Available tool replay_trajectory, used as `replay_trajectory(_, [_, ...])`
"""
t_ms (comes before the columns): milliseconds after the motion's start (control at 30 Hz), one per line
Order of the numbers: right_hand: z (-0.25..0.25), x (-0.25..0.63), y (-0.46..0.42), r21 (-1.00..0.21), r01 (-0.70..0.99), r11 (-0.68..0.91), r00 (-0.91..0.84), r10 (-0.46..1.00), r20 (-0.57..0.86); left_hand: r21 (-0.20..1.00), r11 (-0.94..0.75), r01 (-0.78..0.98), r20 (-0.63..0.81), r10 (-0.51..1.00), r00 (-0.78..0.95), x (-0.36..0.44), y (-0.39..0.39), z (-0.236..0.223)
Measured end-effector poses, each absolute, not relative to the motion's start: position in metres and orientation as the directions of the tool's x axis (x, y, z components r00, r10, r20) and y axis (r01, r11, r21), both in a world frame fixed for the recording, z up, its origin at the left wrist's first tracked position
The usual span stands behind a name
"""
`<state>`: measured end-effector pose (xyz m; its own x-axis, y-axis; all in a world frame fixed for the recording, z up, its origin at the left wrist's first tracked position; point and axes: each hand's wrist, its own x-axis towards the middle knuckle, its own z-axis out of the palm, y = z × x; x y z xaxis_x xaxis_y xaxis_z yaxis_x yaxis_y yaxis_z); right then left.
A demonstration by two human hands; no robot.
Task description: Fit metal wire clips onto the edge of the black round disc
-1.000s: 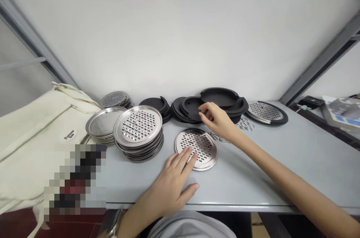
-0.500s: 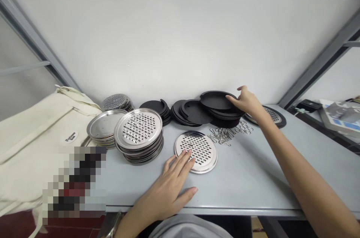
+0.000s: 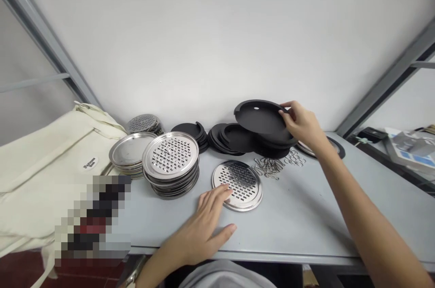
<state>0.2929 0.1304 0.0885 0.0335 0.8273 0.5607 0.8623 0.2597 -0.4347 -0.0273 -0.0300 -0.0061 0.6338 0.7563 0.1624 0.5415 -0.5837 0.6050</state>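
My right hand (image 3: 299, 124) pinches the right rim of a round black tray (image 3: 260, 118), which has a small hole and a notched edge. The tray is tilted and raised over a pile of like black trays (image 3: 277, 143). My left hand (image 3: 207, 224) lies with fingers spread, its fingertips on the near left edge of a perforated steel disc (image 3: 238, 186). That disc rests flat on the grey table (image 3: 278, 224). Several wire hooks (image 3: 270, 168) lie in a loose heap just beyond it, in front of the black pile.
A stack of perforated steel discs (image 3: 171, 156) stands left of centre, with a pile of plain metal plates (image 3: 131, 149) behind it. More black trays (image 3: 190, 131) sit by the wall (image 3: 204, 43). A cream cloth bag (image 3: 57, 156) covers the left side; metal posts (image 3: 390, 79) frame the table.
My right hand has lifted the black tray off its pile, up and slightly left, tilting it. My left hand has shifted slightly on the steel disc. The view has moved a little.
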Motion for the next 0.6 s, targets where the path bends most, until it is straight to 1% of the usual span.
replay_trajectory(33, [0.091,0.288,0.122,-0.496,0.817,0.295,0.006,0.855,0.518,0.675,-0.542,0.501,0.162,0.771,0.616,-0.029,-0.03,-0.005])
replay_trajectory(67, [0.092,0.283,0.114,-0.568,0.75,0.338,-0.057,0.889,0.454,0.749,-0.495,0.44,0.171,0.787,0.593,-0.031,-0.03,-0.005])
replay_trajectory(133, [0.088,0.267,0.099,-0.68,0.612,0.403,-0.245,0.914,0.322,0.881,-0.39,0.267,0.208,0.827,0.522,-0.032,-0.026,-0.007])
replay_trajectory(200, [0.077,0.249,0.088,-0.736,0.515,0.441,-0.468,0.863,0.19,0.957,-0.28,0.075,0.222,0.875,0.431,-0.032,-0.021,-0.012])
replay_trajectory(233, [0.07,0.239,0.085,-0.752,0.496,0.434,-0.558,0.823,0.107,0.979,-0.203,0.018,0.18,0.902,0.392,-0.031,-0.018,-0.015])
replay_trajectory(267, [0.063,0.23,0.083,-0.766,0.478,0.429,-0.637,0.77,0.033,0.994,-0.109,-0.011,0.105,0.923,0.371,-0.03,-0.015,-0.018])
replay_trajectory(333, [0.05,0.215,0.082,-0.792,0.428,0.435,-0.713,0.702,0.0,0.998,0.062,0.009,-0.061,0.93,0.363,-0.027,-0.012,-0.022])
replay_trajectory(400, [0.039,0.205,0.083,-0.786,0.419,0.454,-0.723,0.691,0.014,0.989,0.137,0.047,-0.145,0.918,0.37,-0.026,-0.012,-0.024])
replay_trajectory(500, [0.029,0.197,0.083,-0.813,0.404,0.419,-0.703,0.711,0.016,0.984,0.134,0.118,-0.168,0.916,0.365,-0.024,-0.014,-0.023])
replay_trajectory(600, [0.03,0.196,0.08,-0.834,0.373,0.407,-0.692,0.72,0.042,0.974,0.078,0.215,-0.15,0.926,0.345,-0.024,-0.016,-0.022])
